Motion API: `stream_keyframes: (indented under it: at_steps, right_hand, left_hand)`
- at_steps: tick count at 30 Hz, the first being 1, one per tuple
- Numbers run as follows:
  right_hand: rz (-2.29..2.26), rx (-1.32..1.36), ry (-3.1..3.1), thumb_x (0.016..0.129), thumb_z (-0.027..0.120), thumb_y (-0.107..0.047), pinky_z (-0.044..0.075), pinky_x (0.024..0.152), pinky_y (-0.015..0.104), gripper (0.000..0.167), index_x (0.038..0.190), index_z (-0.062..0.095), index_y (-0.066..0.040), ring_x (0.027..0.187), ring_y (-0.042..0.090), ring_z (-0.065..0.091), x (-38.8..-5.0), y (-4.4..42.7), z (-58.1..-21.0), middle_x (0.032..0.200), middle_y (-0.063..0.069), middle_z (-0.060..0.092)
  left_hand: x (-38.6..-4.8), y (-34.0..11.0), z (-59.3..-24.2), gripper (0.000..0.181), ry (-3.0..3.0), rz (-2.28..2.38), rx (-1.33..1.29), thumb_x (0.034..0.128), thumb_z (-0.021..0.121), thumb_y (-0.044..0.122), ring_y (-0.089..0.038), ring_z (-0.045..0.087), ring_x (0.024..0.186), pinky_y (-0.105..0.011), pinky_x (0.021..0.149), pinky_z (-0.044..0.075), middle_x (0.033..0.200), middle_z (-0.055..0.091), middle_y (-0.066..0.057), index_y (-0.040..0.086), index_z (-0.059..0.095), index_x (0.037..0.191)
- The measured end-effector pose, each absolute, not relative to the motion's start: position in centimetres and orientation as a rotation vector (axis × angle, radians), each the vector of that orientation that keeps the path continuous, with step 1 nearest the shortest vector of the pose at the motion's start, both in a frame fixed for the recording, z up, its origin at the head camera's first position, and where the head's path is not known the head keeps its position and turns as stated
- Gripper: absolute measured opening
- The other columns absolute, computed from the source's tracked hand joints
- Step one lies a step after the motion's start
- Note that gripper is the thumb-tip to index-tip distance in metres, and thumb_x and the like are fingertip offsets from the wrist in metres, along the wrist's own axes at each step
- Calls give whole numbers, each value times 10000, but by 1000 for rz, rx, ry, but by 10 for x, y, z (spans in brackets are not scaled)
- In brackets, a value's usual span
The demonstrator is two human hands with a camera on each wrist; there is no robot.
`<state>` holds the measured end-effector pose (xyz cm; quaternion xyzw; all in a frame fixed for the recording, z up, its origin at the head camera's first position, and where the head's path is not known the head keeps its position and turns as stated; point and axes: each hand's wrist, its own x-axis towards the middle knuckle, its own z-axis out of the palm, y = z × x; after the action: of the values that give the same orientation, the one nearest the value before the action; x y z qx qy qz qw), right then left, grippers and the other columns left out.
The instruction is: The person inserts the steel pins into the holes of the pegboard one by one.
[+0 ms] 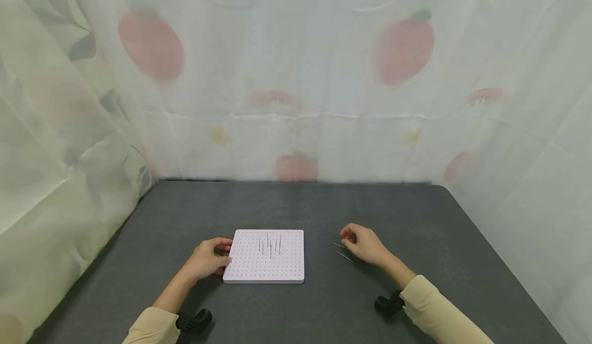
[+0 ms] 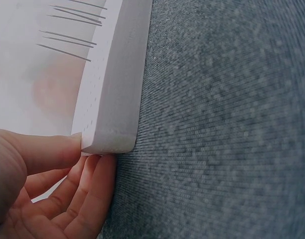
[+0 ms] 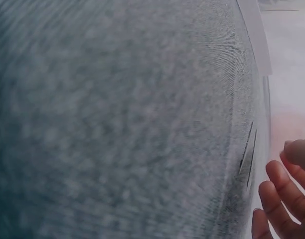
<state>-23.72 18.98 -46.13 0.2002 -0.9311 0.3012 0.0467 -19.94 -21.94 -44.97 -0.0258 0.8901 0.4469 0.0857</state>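
Observation:
A white square board (image 1: 287, 269) with rows of small holes lies on the dark table. Several thin metal pins (image 2: 68, 41) stand upright in its holes. My left hand (image 1: 203, 259) grips the board's left edge. In the left wrist view its thumb (image 2: 55, 152) presses the top corner, while the other fingers lie against the side and lower edge. Over to the right, my right hand (image 1: 365, 245) hovers with loosely bent fingers; I see nothing held in them. Two loose pins lie by it, one nearer pin (image 1: 346, 257) and another pin (image 1: 339, 245) partly hidden by the hand.
A dark grey cloth-like surface (image 1: 319, 308) covers the table. Behind it hangs a pale curtain (image 1: 324, 76) with fruit prints, and further curtains close in the left and right sides. Black wrist devices (image 1: 194, 322) sit on both forearms.

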Motion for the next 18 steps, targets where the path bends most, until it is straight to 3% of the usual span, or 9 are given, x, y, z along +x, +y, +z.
stream_keyframes:
  at_steps: [10,18]
  right_hand:
    - [914,565,-2927,876,691,-103,371,605,197,37,882,656,-94,658,32,450,-233,192,-466,768,-16,591]
    - [887,381,-2967,851,711,-98,380,612,237,64,820,662,-124,657,87,468,-229,182,-467,740,-20,572]
  left_hand:
    - [-198,-219,-448,492,2658,1322,-75,828,679,-1,-143,637,782,-351,632,597,1164,634,-192,-41,567,1306]
    - [-197,-219,-447,493,2652,1331,-71,831,677,-5,-146,637,783,-352,635,597,1170,631,-196,-41,565,1309]
